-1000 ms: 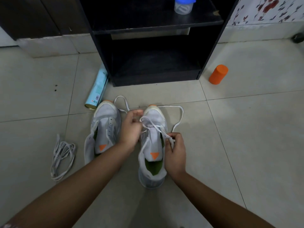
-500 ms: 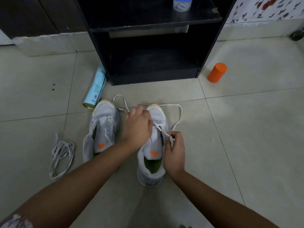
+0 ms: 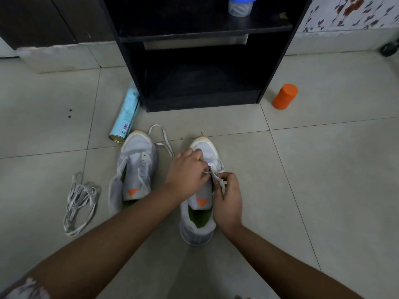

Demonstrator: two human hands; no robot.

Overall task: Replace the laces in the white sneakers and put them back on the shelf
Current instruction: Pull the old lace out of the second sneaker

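Two white sneakers with orange toe tips stand side by side on the tiled floor. The left sneaker [image 3: 138, 167] has no lace through its eyelets. Both hands work over the right sneaker [image 3: 200, 212]. My left hand [image 3: 186, 172] covers its eyelets and pinches the white lace [image 3: 160, 137], whose free loop trails out past the left sneaker's toe. My right hand [image 3: 228, 200] grips the lace's other end beside the tongue. A bundle of old laces [image 3: 79, 201] lies on the floor to the left.
A black shelf unit [image 3: 203, 102] stands just beyond the sneakers, its lower bay dark, with a blue-lidded jar [image 3: 240, 5] on the upper board. A light-blue spray can [image 3: 126, 117] lies by the shelf's left foot. An orange container [image 3: 285, 97] stands at the right.
The lace loop that lay to the right of the right sneaker has been drawn in and is gone. My left hand moved right over the eyelets, close to my right hand.
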